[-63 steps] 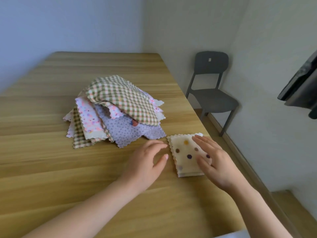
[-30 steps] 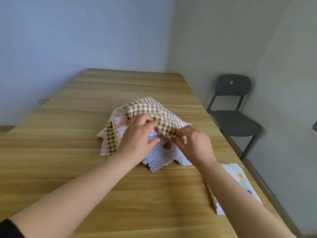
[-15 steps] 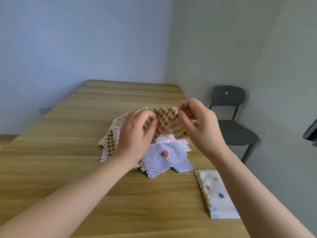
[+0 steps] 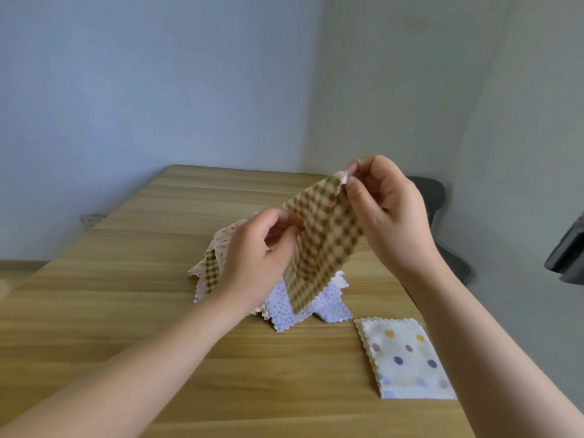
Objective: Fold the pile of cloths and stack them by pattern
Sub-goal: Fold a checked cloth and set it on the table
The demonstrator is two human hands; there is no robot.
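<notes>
Above the pile (image 4: 311,308), the checked cloth (image 4: 322,248) hangs in the air, clear of the surface (image 4: 126,327), its low corner dangling in front of the lilac dotted cloth (image 4: 284,314). Right hand (image 4: 388,213) pinches the top corner between thumb and fingertip. Left hand (image 4: 256,257) pinches the left edge lower down, fingers curled on it.

Handling, judged: the cloth is thin, light, fully limp, with no stiffness, and it drapes from whatever point is held. It is not fragile and looks grippy enough. Best hold is two adjacent corners, so it hangs square and can be laid flat for folding. The current diagonal hold lets it sag to a point.

Against 0.5 s ago: the cloth is up higher and opened out, no longer bunched low over the pile. The right hand has gone up and the hands are wider apart. The reddish spot on the lilac dotted cloth is now hidden behind the checked one. Against 2.1 s ago: both hands have left the folded polka-dot cloth (image 4: 407,358), which lies alone on the surface, right of the pile and near it.
</notes>
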